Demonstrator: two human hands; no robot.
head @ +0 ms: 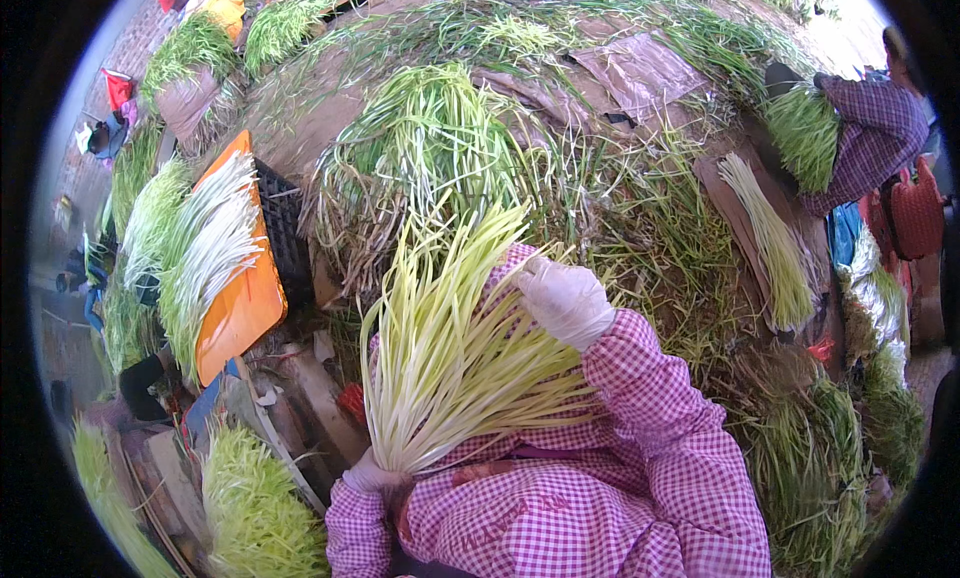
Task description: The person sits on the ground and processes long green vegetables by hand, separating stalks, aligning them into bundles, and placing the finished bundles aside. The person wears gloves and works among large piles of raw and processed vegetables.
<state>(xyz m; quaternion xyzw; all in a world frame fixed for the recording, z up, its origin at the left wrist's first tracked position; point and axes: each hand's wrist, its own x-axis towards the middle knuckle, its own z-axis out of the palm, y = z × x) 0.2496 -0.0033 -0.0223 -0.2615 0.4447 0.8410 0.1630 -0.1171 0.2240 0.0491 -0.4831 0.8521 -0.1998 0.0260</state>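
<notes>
A fanned bunch of yellow-green blanched garlic chives [457, 338] lies across my lap, its leaf tips spreading forward and to the right. My left hand [379, 476], in a pale glove, is closed around the white stem ends at the bunch's lower end. At the right edge of the leaves, my right hand [566, 300], in a white glove, has its fingers pinched together on a few leaves. How many leaves it holds is hidden by the glove. Just beyond my knees rises a heap of untrimmed green chives [442, 135] with brown, withered bases.
Left of me, trimmed chives [217, 225] lie on an orange board [244, 308] beside a black crate [281, 225]. More leaves [255, 503] are piled near my left elbow. On the right, a bundle [769, 248] rests on brown sheeting; a co-worker [874, 128] sits beyond it.
</notes>
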